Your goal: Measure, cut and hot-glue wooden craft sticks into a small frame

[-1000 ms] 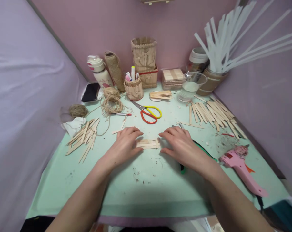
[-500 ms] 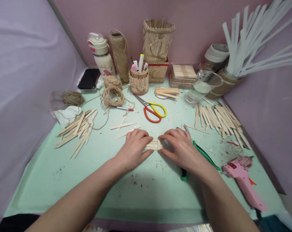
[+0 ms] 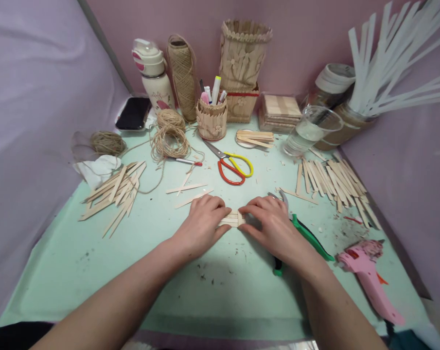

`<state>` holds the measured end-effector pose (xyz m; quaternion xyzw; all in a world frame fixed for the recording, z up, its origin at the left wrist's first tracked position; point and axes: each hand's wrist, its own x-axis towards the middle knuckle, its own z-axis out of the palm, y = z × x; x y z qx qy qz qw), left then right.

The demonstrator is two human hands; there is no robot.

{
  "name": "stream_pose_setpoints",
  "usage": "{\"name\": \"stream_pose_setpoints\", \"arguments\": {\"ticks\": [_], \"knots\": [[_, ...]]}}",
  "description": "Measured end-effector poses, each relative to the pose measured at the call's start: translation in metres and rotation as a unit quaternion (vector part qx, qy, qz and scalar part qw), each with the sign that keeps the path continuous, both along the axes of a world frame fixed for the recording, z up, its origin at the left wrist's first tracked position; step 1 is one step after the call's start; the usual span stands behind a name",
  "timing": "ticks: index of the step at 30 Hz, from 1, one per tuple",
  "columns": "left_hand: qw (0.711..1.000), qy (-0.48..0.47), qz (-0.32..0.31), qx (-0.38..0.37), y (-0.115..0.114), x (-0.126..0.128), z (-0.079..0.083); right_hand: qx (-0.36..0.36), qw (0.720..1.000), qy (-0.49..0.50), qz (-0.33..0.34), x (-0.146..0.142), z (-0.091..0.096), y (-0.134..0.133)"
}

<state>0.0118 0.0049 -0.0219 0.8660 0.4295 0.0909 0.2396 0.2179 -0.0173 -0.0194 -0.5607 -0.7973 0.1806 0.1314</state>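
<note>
Several wooden craft sticks (image 3: 231, 219) lie side by side as a small panel on the table, with a short stick piece across them near the right end. My left hand (image 3: 205, 221) grips the panel's left part, thumb at the near edge and fingers at the far edge. Around the right part, by the cross piece, my right hand (image 3: 267, 221) pinches in the same way. Both hands hide the panel's ends. Partly beneath my right hand and forearm are green-handled pliers (image 3: 309, 236). Loose sticks (image 3: 186, 188) lie beyond my left hand.
Scissors (image 3: 236, 165) lie ahead of the hands. A pink glue gun (image 3: 369, 277) rests at right, near a pile of craft sticks (image 3: 332, 182). A clear cup (image 3: 310, 131) holds liquid. Cut sticks (image 3: 119, 192) and twine (image 3: 170, 141) are at left; a pen holder (image 3: 211, 121) stands behind.
Both hands keep their hold on the stick panel, with hardly any movement. The camera view has shifted slightly.
</note>
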Motion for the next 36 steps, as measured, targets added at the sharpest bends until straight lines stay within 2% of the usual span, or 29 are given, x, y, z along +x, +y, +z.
{"name": "stream_pose_setpoints", "arguments": {"ticks": [15,23,30,36], "knots": [[1.000,0.006,0.002,0.001,0.001,0.001,-0.001,-0.019,1.000,-0.004,-0.002,-0.002,0.000,0.002],[1.000,0.005,0.001,0.004,0.000,0.000,-0.001,0.008,1.000,-0.005,0.005,-0.001,-0.003,0.000],[1.000,0.008,-0.001,0.007,-0.001,-0.001,-0.001,0.086,0.996,0.022,-0.015,0.012,-0.002,-0.009],[1.000,0.004,0.001,0.006,-0.001,-0.001,-0.003,0.069,0.998,-0.006,-0.005,0.001,-0.003,-0.008]]}}
